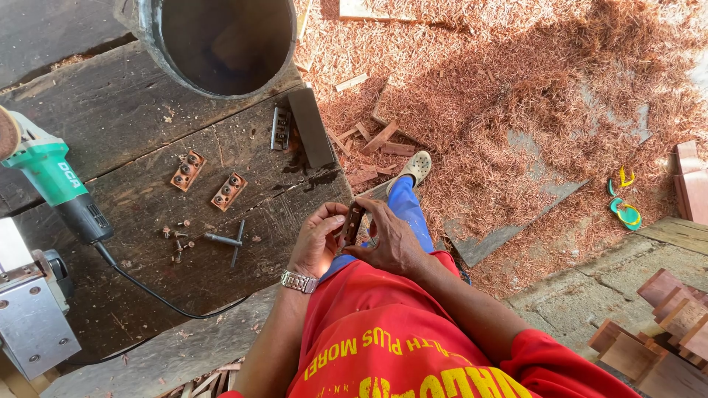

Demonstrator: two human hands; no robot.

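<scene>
Blade (351, 225), a narrow dark metal piece, sits upright between both hands just off the bench's (110, 133) right edge. Left hand (318, 239) and right hand (389, 239) close on it together. Two brown plates (209, 181), a T-wrench (228, 241) and a green grinder (55, 184) lie on the bench.

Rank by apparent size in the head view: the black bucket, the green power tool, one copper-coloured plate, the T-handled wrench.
1. black bucket, cut off by the frame
2. green power tool
3. T-handled wrench and copper-coloured plate look about alike; I won't rank them.
</scene>
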